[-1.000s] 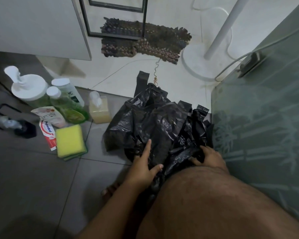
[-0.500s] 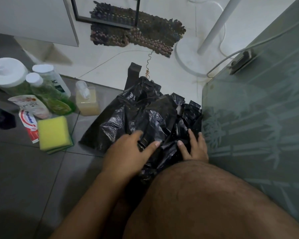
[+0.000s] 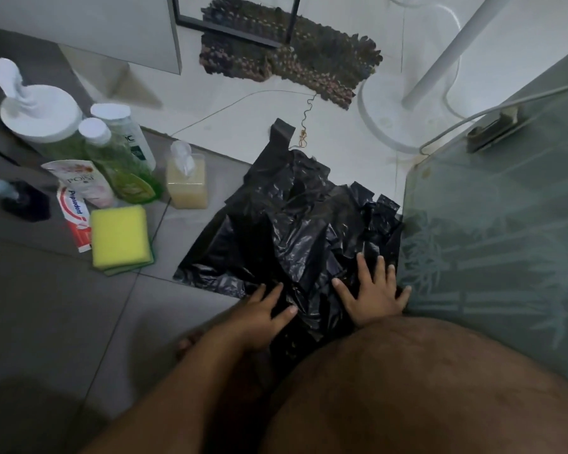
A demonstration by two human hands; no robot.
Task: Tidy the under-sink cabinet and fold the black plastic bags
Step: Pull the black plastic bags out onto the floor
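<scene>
black bags (image 3: 295,224) in a crumpled pile on the floor, pressed flat by 2 hands.
the pile lies between the frosted glass panel (image 3: 492,231) and a cluster of toiletries; how many bags are in it cannot be told. left hand (image 3: 259,314) and right hand (image 3: 373,294) rest on its near edge, fingers straight and spread apart. containers: 1 wide pump jar (image 3: 40,116) and 2 capped bottles (image 3: 118,158) hold green liquid, 1 small pump bottle (image 3: 187,180) holds pale yellow liquid. beside them lie 1 toothpaste tube (image 3: 76,217), 1 pouch (image 3: 86,181) and 1 yellow sponge (image 3: 120,235). a rug (image 3: 309,60) lies beyond.
</scene>
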